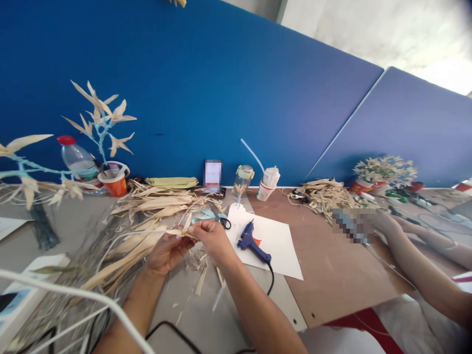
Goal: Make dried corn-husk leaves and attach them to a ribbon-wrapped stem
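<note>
Between my two hands is a strip of dried corn husk (186, 233), held over the middle of the work table. My left hand (167, 253) pinches it from the left, and my right hand (212, 238) grips its other end with thumb and fingers. The fingertips hide part of the strip. Just behind my right hand lie black-handled scissors (225, 223). A blue glue gun (252, 242) rests on a white sheet of paper (283, 246) to the right. Loose corn husks (147, 209) are heaped behind and left of my hands.
A white cable (92, 297) crosses the left foreground. Husk flowers on blue stems (99, 128) stand in a red cup (113, 184) beside a plastic bottle (75, 160). A phone (213, 176) and a jar (243, 178) are at the back. On the right, another person's hand (385, 226) holds a blurred device.
</note>
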{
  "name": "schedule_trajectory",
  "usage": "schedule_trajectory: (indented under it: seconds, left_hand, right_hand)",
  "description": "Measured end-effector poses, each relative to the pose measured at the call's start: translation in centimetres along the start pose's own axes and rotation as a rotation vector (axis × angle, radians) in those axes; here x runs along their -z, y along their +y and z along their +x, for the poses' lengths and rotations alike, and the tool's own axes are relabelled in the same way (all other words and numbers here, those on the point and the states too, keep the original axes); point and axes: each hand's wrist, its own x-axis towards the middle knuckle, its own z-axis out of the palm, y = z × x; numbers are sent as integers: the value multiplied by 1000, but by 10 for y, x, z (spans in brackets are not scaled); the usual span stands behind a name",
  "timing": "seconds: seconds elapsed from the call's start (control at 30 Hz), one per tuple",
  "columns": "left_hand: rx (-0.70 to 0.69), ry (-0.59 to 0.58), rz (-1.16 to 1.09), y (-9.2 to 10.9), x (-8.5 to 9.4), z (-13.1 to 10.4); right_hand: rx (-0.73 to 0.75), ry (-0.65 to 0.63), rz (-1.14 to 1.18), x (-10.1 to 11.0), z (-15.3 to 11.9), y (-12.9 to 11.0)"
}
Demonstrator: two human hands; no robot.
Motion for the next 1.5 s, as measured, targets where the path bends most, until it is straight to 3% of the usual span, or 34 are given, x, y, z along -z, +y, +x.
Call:
schedule_trajectory:
  seconds: [0.3, 0.47, 0.73, 1.0, 1.27, 1.4, 1.5]
  left_hand:
    - [20, 33, -6, 3, -3, -2]
    - [-25, -62, -9, 4, -8, -2]
    - [-85, 27, 67, -1, 2, 5]
    - [-123, 12, 68, -3, -8, 6]
    - [-253, 115, 98, -10, -8, 9]
    - [-260, 146, 107, -13, -11, 9]
    - [-258, 185, 75, -14, -11, 9]
  right_hand:
    - [-26, -57, 188, 7, -2, -3]
    - [-147, 19, 438, 4, 0, 9]
    - [136, 63, 204, -11, 4, 41]
    - [436, 303, -222, -21, -4, 48]
    - [670, 294, -577, -21, -13, 52]
    - [766, 322, -817, -19, -14, 54]
    - [786, 316, -861, -19, -14, 53]
